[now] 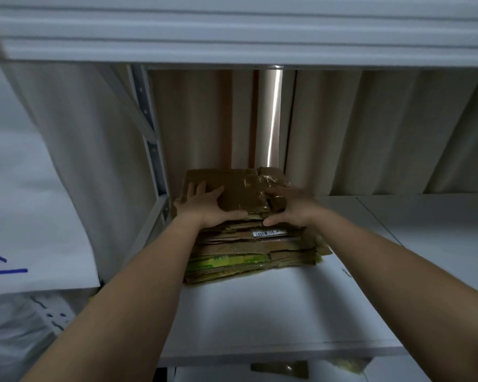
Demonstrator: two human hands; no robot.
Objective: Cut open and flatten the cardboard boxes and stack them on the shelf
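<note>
Brown flattened cardboard stack on white metal shelf, my left hand and right hand pressing flat on top; uneven layers could slide off if I shove.

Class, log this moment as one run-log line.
stage: stacking | left hand: on top cardboard | right hand: on top cardboard | stack: on shelf
</note>
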